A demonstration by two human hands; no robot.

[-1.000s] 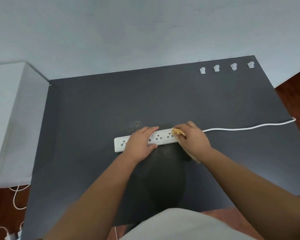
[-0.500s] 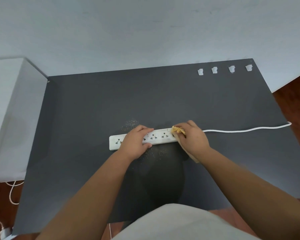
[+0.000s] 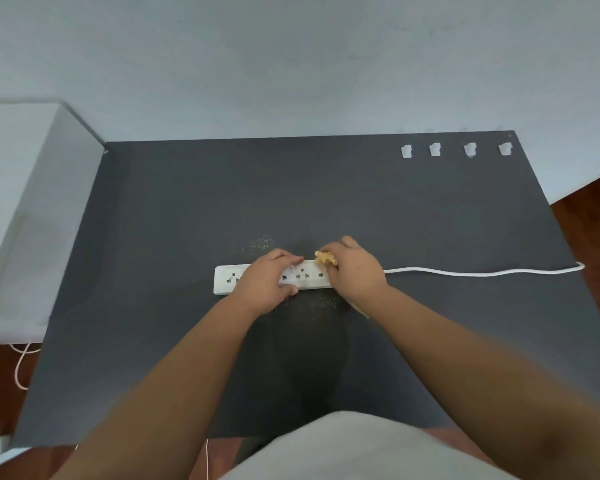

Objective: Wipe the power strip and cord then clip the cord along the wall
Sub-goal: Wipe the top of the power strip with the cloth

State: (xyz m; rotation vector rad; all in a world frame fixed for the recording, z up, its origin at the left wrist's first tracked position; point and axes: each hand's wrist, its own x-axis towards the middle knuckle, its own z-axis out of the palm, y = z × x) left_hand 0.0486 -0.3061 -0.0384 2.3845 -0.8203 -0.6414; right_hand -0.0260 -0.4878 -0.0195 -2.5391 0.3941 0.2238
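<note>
A white power strip [image 3: 227,278] lies flat on the dark grey table [image 3: 174,202], long side running left to right. My left hand [image 3: 265,282] grips its middle, fingers over the far edge and thumb on the near edge. My right hand [image 3: 355,271] covers the strip's right end and holds a crumpled yellow cloth [image 3: 324,258] pressed onto it. The white cord [image 3: 482,272] runs from under my right hand to the table's right edge. Several white cord clips [image 3: 406,151] sit in a row at the far right, near the wall.
Fine crumbs [image 3: 260,243] are scattered behind and in front of the strip. A pale wall [image 3: 291,64] rises behind the table. A white cabinet [image 3: 21,209] stands at the left. Loose white cables [image 3: 20,362] lie on the wooden floor at the lower left.
My right hand with the cloth has slid a little left along the strip, covering more of its right end. My left hand keeps its grip.
</note>
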